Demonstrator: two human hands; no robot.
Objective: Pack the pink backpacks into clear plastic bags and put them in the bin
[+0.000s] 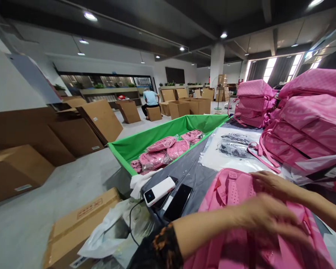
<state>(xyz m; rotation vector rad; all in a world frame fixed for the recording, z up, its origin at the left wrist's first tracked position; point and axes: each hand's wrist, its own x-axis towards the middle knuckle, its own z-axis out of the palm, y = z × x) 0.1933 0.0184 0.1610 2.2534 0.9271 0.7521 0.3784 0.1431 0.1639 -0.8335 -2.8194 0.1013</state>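
The pink backpack (238, 186) lay on the dark-covered counter (197, 177), directly before the person, with its shoulder straps facing up; probably it was placed so in order that both hands could reach the straps easily. The right hand (271, 183) rested on the upper right part of the backpack, which perhaps served to steady it. Its fingers were partly hidden, so whether this grip was closed on the fabric could not be told. The left hand (268, 215) reached across over the backpack and was blurred; whether its grip was wide or narrow could not be told either.

Beyond the hands lay flat printed plastic bags (233, 145), near enough to be taken without a step, and on the right stood a tall pile of pink backpacks (313, 119), seemingly stacked to save space. A white power bank (159, 191) and a black phone (179, 203) lay left of the backpack, presumably to be out of the way. Behind them, wrapped pink bags (154, 158) lay inside a green bin (156, 130), whose raised walls likely contained them.
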